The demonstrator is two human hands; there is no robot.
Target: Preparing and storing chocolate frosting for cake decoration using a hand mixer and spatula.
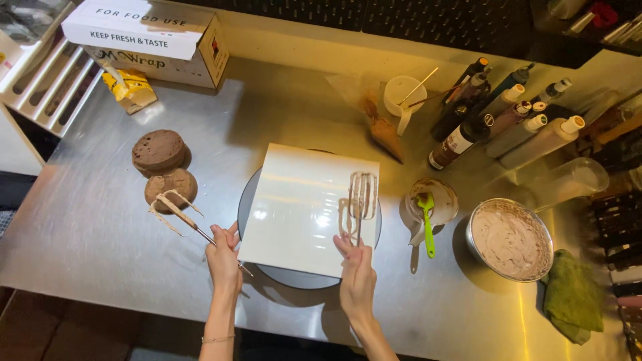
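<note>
- Two mixer beaters are sitting in my grip, one in each hand, both smeared with pale brown cream.
- My left hand (224,257) is pinching the shaft of the left beater (175,212), fingers clamped on it; its wire head is pointing far and left, hovering just near the round cakes.
- My right hand (356,277) is closing its fingertips on the stem of the right beater (362,198), holding it upright over the white square board (304,207).
- That board is lying on a dark round turntable (249,194), between my two hands.
- Two brown cake layers (164,167) are resting on the steel table (93,227), to the left of the board.
- A metal bowl (511,239) at the near right is holding a full load of light chocolate cream.
- A smaller cup (433,200) between board and bowl is carrying cream smears and a green spatula (427,224).
- A white tub (404,95) at the far side is holding a thin stick.
- A row of squeeze bottles (508,120) is lying at the far right, with a green cloth (572,297) near the bowl.
</note>
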